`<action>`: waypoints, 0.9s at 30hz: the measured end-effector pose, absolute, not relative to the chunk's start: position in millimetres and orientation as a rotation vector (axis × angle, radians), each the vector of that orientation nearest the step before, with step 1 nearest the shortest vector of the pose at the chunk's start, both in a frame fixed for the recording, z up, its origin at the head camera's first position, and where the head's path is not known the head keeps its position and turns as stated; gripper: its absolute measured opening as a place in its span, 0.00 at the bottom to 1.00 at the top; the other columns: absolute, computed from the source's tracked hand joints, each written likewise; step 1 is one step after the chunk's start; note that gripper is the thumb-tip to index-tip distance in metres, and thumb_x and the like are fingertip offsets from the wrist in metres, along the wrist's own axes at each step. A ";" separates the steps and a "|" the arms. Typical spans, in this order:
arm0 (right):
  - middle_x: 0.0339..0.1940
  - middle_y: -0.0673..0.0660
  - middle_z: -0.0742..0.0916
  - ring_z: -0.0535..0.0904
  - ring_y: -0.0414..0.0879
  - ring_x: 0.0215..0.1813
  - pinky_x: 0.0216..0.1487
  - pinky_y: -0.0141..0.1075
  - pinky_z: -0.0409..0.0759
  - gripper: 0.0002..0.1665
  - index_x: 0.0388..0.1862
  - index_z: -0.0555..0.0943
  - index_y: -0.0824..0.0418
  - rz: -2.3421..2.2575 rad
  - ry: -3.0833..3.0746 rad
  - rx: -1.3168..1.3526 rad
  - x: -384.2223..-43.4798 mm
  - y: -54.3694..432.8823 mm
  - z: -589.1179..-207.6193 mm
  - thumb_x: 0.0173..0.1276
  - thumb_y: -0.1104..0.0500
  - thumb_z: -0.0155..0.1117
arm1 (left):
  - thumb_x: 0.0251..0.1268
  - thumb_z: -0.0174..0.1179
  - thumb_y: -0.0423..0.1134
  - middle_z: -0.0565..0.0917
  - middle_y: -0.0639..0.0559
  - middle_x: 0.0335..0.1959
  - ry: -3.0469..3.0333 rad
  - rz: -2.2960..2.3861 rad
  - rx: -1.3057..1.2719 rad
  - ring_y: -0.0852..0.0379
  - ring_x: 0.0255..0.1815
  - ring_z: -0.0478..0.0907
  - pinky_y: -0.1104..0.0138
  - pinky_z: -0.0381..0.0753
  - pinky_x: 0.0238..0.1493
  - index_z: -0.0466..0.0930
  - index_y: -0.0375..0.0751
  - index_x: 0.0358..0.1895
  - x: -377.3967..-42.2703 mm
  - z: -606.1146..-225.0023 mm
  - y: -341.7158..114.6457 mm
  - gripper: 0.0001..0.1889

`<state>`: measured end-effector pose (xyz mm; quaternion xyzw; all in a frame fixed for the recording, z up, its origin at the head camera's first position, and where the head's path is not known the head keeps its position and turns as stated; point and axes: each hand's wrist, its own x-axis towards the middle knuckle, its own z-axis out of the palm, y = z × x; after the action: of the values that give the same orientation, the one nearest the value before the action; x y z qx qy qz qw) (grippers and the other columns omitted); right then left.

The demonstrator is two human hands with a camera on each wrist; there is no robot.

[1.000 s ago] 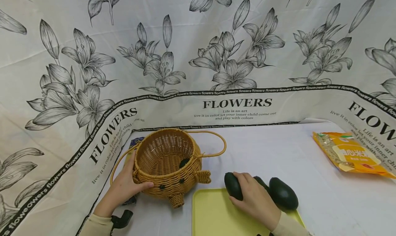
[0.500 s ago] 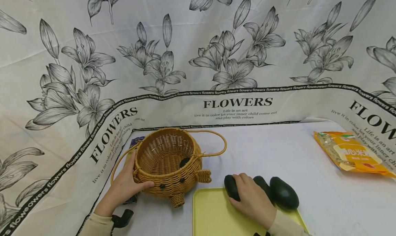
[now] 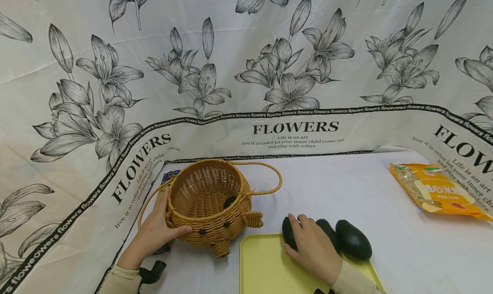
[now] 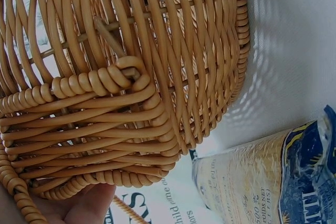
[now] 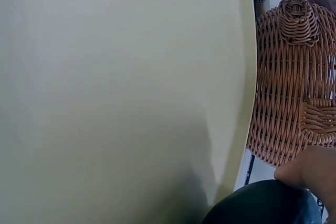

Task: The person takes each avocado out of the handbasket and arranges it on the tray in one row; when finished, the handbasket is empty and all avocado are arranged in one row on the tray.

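Note:
My left hand (image 3: 155, 230) grips the left side of a wicker basket (image 3: 217, 225) with a snout and ears, thumb along its front. The left wrist view shows the woven wall (image 4: 173, 51) and one ear (image 4: 89, 135) close up. A dark rounded thing (image 3: 230, 202) sits inside at the right. My right hand (image 3: 313, 247) holds a dark green avocado (image 3: 289, 234) at the far edge of a yellow tray (image 3: 265, 264), fingers over its top and thumb at its near side. Two more avocados lie right beside it, the middle one (image 3: 327, 232) partly behind the hand and the larger (image 3: 353, 240) further right.
An orange bag of grain (image 3: 439, 191) lies at the right of the white table. Left of the basket is a blue and clear pasta packet (image 4: 262, 177), mostly hidden in the head view. A flower-printed cloth (image 3: 292, 135) hangs behind and on both sides.
My right hand has shifted slightly right and toward me, the held avocado moving a little with it. More of the middle avocado shows. The left hand and basket stay put.

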<state>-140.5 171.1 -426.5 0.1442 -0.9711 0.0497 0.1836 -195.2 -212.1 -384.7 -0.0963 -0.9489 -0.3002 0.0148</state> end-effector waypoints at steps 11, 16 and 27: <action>0.44 0.62 0.82 0.80 0.53 0.44 0.48 0.43 0.79 0.45 0.56 0.75 0.72 0.148 -2.761 0.445 -138.7 173.7 -426.8 0.48 0.43 0.74 | 0.43 0.68 0.65 0.47 0.31 0.75 -2.959 -0.926 -0.294 0.27 0.67 0.61 0.37 0.69 0.56 0.25 0.50 0.76 -194.5 -384.4 -211.6 0.67; 0.44 0.63 0.83 0.80 0.54 0.45 0.51 0.45 0.77 0.45 0.56 0.75 0.72 0.146 -2.733 0.476 -138.7 175.1 -427.0 0.47 0.42 0.74 | 0.44 0.68 0.65 0.46 0.31 0.75 -2.954 -0.932 -0.304 0.27 0.68 0.60 0.37 0.68 0.57 0.25 0.49 0.76 -195.2 -385.0 -212.0 0.67; 0.49 0.63 0.83 0.79 0.55 0.53 0.60 0.54 0.73 0.47 0.61 0.73 0.70 0.203 -2.785 0.461 -136.7 175.7 -422.2 0.50 0.41 0.72 | 0.44 0.68 0.65 0.46 0.31 0.75 -2.964 -0.936 -0.297 0.27 0.68 0.59 0.36 0.67 0.58 0.24 0.50 0.75 -195.4 -385.2 -211.6 0.67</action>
<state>-136.7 175.7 -422.2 0.1608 -0.9721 0.0709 0.1551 -195.4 -211.6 -385.2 -0.0951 -0.9493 -0.2996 0.0096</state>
